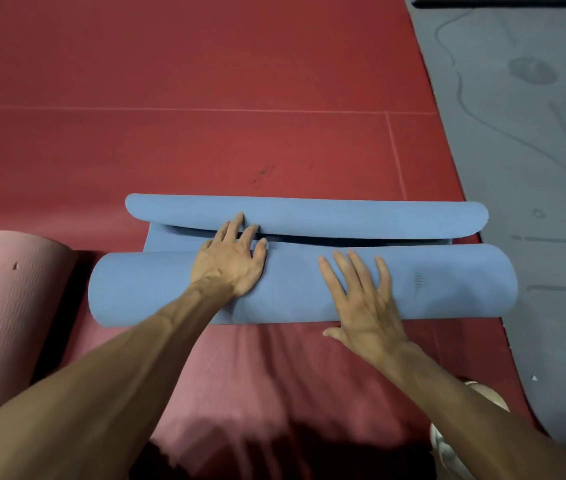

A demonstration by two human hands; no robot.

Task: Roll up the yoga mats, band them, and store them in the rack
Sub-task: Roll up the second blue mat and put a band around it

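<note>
The blue mat lay on the red floor, most of it wound into a fat roll. Its loose end curled up by itself just past the roll, with a thin gap between them. Our left hand pressed flat on top of the roll, fingers spread and reaching over toward the gap. Our right hand lay flat beside it, fingers straight and wide, thumb low on the near side. Neither hand was gripping anything.

We thought the mat was soft, squishy and light, and a bit springy, so it would pop open if we let go. The best place to hold seemed to be the middle of the roll, with both palms pushing evenly, so the ends would line up.

A rolled pink mat lay to our left, and a grey mat lay flat to our right. There was a small dark mark on the roll near its right end, but it was too blurry to read. We saw no other words.
</note>
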